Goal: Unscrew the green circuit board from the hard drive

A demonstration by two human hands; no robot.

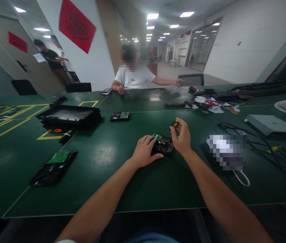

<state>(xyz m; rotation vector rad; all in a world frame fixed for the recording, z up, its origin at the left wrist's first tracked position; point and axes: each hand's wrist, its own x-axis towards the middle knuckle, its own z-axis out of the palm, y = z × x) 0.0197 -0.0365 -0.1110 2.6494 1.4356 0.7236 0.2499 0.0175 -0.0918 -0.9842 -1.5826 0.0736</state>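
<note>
black device w/ green board (pixel 163 145) on green bench (pixel 102 189), btwn hands. l hand (pixel 145 152) spread, fingers on its left side; r hand (pixel 180 136) pinching yellow-black screwdriver (pixel 175 124) over its right side. bench edge on near side, bare surface btwn. black cables (pixel 272 145) + pixelated item (pixel 226 152) to right; bigger black unit (pixel 54 167) left, black tray (pixel 69 114) far left.

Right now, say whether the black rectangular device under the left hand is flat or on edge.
Flat: the device lies on the green table, green circuit board up.
</note>
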